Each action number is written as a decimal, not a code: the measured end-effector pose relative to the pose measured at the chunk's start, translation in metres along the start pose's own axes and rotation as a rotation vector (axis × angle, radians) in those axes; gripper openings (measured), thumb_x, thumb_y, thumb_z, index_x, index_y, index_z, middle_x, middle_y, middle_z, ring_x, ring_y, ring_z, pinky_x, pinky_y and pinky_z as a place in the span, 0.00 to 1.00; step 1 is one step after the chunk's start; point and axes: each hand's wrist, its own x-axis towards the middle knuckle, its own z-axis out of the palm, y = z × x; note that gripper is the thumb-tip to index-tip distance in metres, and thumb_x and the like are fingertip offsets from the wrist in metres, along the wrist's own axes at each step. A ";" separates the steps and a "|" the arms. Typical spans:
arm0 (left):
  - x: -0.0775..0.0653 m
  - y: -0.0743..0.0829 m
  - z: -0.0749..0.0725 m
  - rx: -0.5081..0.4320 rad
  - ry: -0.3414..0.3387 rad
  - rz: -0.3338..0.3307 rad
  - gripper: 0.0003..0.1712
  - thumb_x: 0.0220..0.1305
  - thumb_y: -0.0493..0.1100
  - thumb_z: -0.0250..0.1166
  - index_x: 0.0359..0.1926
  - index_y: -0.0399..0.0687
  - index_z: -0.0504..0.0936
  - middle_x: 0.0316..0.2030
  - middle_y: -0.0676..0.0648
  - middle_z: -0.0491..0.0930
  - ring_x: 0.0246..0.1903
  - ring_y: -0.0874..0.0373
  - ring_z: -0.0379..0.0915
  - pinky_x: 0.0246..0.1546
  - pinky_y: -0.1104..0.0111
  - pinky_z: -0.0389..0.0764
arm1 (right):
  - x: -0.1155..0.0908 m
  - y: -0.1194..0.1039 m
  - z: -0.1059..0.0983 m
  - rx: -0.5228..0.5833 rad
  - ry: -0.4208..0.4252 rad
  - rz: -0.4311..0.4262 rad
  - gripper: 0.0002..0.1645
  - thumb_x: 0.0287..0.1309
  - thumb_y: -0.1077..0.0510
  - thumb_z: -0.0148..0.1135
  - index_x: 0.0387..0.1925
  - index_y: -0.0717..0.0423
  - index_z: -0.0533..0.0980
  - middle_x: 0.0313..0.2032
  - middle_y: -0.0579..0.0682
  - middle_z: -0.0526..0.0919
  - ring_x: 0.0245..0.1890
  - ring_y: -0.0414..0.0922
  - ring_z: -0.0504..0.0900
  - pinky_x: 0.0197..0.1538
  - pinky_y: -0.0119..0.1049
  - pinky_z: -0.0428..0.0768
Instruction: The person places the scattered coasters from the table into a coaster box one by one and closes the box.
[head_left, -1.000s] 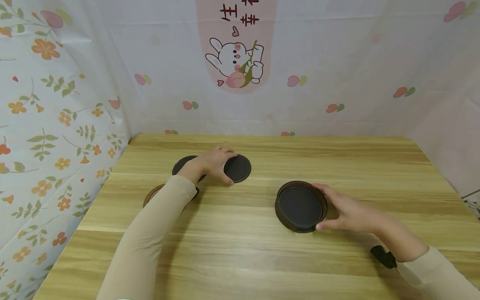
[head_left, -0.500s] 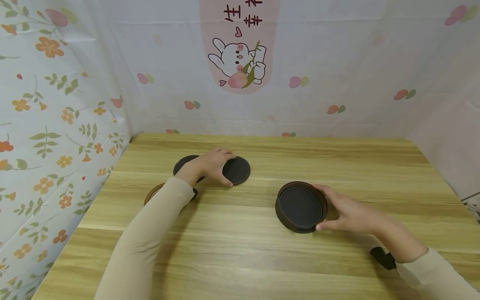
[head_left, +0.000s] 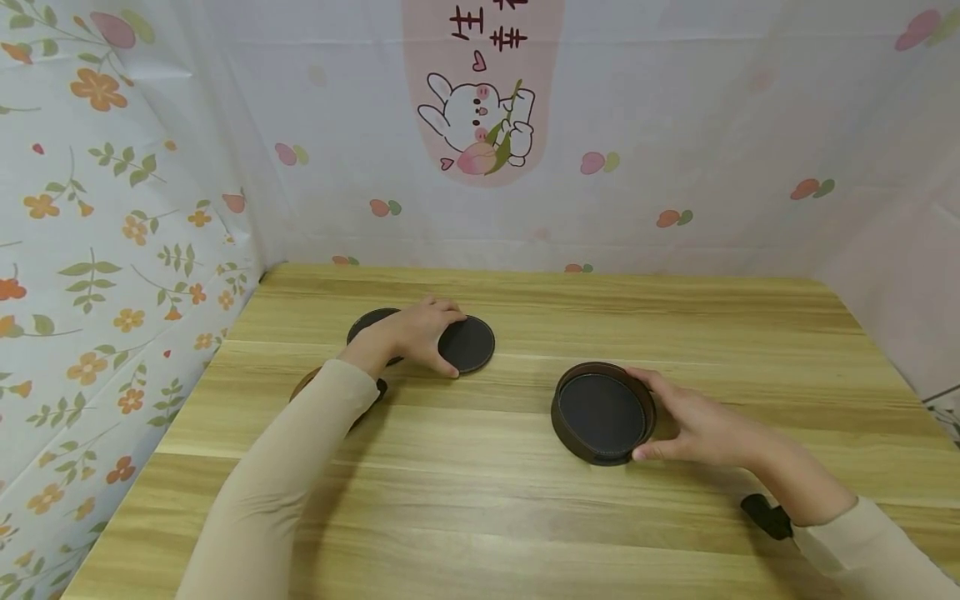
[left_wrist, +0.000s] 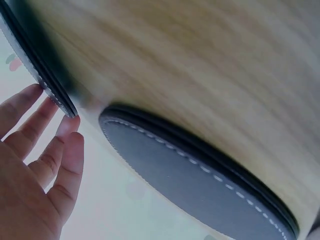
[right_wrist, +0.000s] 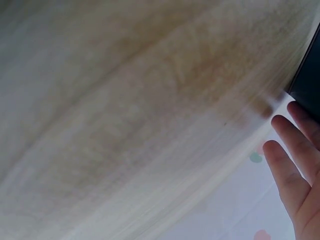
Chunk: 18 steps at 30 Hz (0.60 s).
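Observation:
My left hand (head_left: 420, 332) spans the edge of a round black coaster (head_left: 471, 343), thumb at the near side and fingers at the far side. In the left wrist view several fingertips touch the stitched rim of this coaster (left_wrist: 42, 75). Another black coaster (head_left: 367, 322) lies flat to the left, partly hidden by the wrist. Over at the right, my right hand (head_left: 693, 425) holds the side of a round dark-brown coaster holder (head_left: 573, 442) standing on the table, its inside showing a black stitched disc (head_left: 602, 414).
A brown-rimmed round thing (head_left: 303, 383) lies under the left forearm, mostly hidden. Small dark objects sit at both wrists, one below the right wrist (head_left: 767, 515). The wooden table (head_left: 480, 517) meets patterned cloth (head_left: 637, 108) behind and at the left.
The left hand has shifted slightly left and nearer, and the coaster at its fingers has slid a little the same way. The right hand and the holder have stayed put.

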 end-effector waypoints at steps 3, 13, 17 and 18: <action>0.000 0.004 0.000 0.018 -0.009 0.005 0.55 0.50 0.63 0.73 0.73 0.43 0.63 0.72 0.42 0.62 0.71 0.42 0.56 0.67 0.49 0.67 | 0.000 0.000 -0.001 0.003 -0.005 0.006 0.65 0.49 0.33 0.71 0.76 0.58 0.49 0.65 0.60 0.73 0.65 0.61 0.72 0.61 0.63 0.70; -0.002 0.018 -0.001 0.042 0.004 0.059 0.55 0.49 0.61 0.73 0.73 0.43 0.63 0.72 0.43 0.61 0.71 0.44 0.57 0.64 0.51 0.70 | 0.000 0.000 -0.001 0.002 0.000 -0.001 0.65 0.49 0.34 0.72 0.75 0.59 0.50 0.64 0.59 0.73 0.64 0.60 0.73 0.60 0.62 0.71; -0.003 0.024 -0.002 0.041 0.003 0.076 0.55 0.49 0.62 0.73 0.73 0.44 0.63 0.71 0.45 0.62 0.69 0.46 0.58 0.62 0.53 0.72 | 0.000 0.001 0.000 0.004 -0.001 -0.004 0.65 0.49 0.34 0.72 0.75 0.60 0.50 0.64 0.59 0.73 0.64 0.60 0.73 0.60 0.62 0.71; -0.003 0.025 -0.002 0.044 0.005 0.081 0.55 0.49 0.62 0.73 0.73 0.44 0.63 0.70 0.45 0.63 0.68 0.47 0.59 0.62 0.53 0.73 | 0.000 0.001 0.000 0.005 -0.002 -0.005 0.65 0.49 0.34 0.72 0.75 0.60 0.50 0.64 0.59 0.73 0.64 0.60 0.73 0.60 0.62 0.71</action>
